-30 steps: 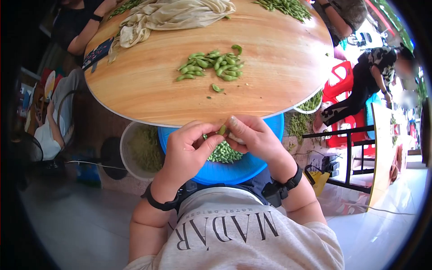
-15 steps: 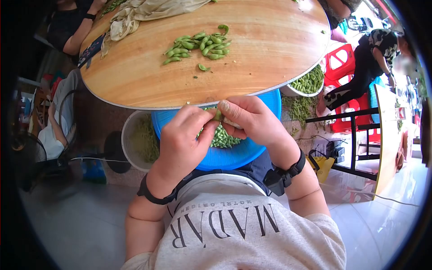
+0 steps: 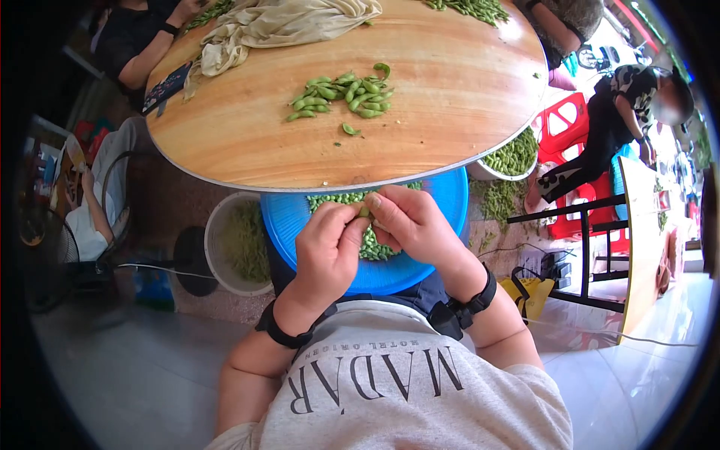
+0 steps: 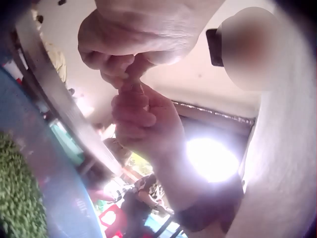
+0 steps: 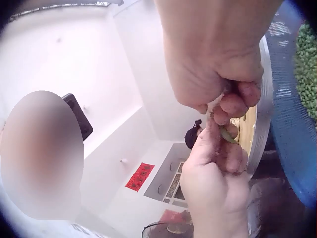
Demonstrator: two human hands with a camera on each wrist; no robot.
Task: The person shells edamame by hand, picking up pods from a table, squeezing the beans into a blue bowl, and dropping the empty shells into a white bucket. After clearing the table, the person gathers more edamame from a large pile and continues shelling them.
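In the head view both hands meet over a blue basket in the lap. The left hand pinches one end of a green soybean pod between thumb and fingers. On its other side the right hand grips the pod with thumb and curled fingers. The right wrist view shows the green pod at the left fingertips, and something whitish tucked in the right fingers. Shelled green soybeans lie in the basket below, partly hidden by the hands.
A round wooden table stands just beyond the basket, with a pile of pods and a beige cloth on it. A pale bucket is at left, a pod-filled tub at right. Other people sit or stand around.
Both hands stay together at the pod, with small finger shifts. The whitish thing by the right fingers no longer shows in the head view. The head view has tilted slightly.
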